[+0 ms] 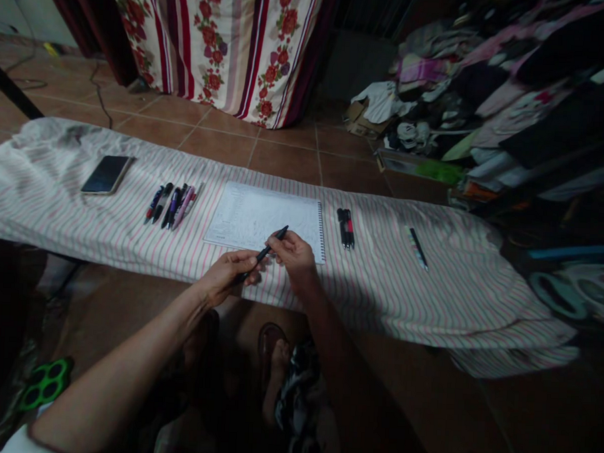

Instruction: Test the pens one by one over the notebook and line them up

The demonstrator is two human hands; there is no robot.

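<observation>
Black pen [264,253], gripped by both hands: the left hand [232,273] closes round its lower part, the right hand [295,254] pinches it near the upper end. The pen slants above the near edge of an open spiral notebook [282,211]. To the notebook's right lie a cluster of pens [346,228] and a single pen [419,249]; to its left, a larger pen group [173,207], then a phone [107,174]. Striped cloth [389,284] covers the worktop.
</observation>
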